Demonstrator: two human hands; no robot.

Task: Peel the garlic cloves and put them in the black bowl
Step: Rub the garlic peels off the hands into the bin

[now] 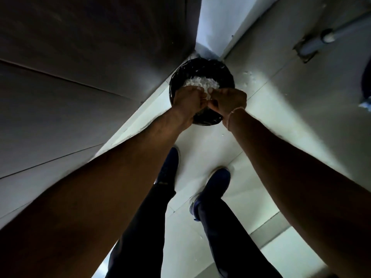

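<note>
The person stands over a black bin (201, 77) lined with a glossy black bag, set on the tiled floor (261, 109) in the corner beside a dark cabinet side (90, 57). Both arms reach down to it. The left hand (188, 101) and right hand (228, 101) meet above the bin's near rim, fingers curled inward and knuckles up; each grip looks closed on something small and pale between them, but the fingertips are blurred and turned away, so what they hold cannot be made out. A heap of white papery peel (200, 82) lies inside the bin, partly hidden behind the hands. A few white flakes (249, 74) lie on the floor just right of the bin. No clove or black bowl can be told apart here. A thin bracelet (233, 113) circles the right wrist. Below, dark trousers and blue shoes (218, 177) show. A pale pipe (321, 39) is cut off at the top right edge.
</note>
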